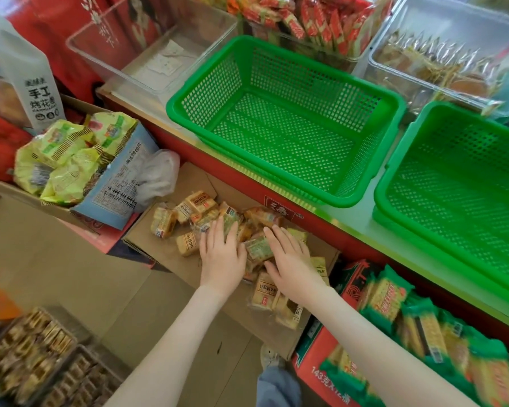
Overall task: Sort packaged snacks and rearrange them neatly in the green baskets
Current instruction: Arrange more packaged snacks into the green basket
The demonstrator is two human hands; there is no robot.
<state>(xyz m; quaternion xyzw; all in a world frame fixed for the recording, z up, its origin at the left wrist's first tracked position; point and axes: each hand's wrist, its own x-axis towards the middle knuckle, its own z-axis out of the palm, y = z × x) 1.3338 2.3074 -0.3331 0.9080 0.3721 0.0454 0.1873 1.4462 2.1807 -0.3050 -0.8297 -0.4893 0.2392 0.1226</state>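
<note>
Snack packets [163,226] heaped on cardboard [171,259] below the surface's [362,226] front edge | left hand [222,254], right hand [291,259] flat on pile, fingers [218,229] released | look light, slippery, crushable: scoop by sides | green baskets [182,113] empty

a person's left hand [222,254] and right hand [291,259] lie palm-down, fingers extended, on a loose heap of small clear-wrapped tan biscuit packets [188,210] spread over a flattened brown cardboard sheet [171,259]. beyond them, on a red-fronted shelf [329,230], a green perforated plastic basket [218,83] stands just beside a second green basket [453,177]. an open carton of yellow-green snack bags [62,160] sits at left.
</note>
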